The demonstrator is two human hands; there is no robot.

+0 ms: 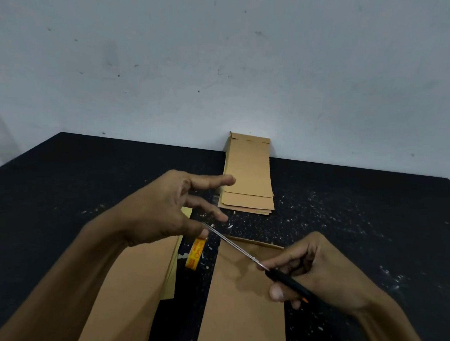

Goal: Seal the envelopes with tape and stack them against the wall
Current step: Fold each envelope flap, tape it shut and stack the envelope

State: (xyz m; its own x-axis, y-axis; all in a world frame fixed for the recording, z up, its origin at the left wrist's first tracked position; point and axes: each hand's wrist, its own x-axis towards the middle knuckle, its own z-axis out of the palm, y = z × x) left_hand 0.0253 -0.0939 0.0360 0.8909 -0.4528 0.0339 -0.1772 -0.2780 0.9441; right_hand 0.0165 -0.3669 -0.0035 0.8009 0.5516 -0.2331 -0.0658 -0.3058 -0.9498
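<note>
Two hands work above the brown envelope (245,301) lying flat on the black table (61,188): your right hand (315,269) grips black-handled scissors (240,248), your left hand (164,209) pinches something at the blade tips, other fingers spread. Whether tape spans there, I cannot tell. Thin and floppy, the envelope wants lifting by its long edges. Sealed envelopes (248,176) lean against the wall (224,66); the tape roll (195,253) stands between.

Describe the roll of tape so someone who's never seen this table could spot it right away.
On the black table, look in the dark gap between the two near brown envelopes. The tape roll stands there on its edge, just below the left hand. It is the only yellow thing with orange print.
</note>
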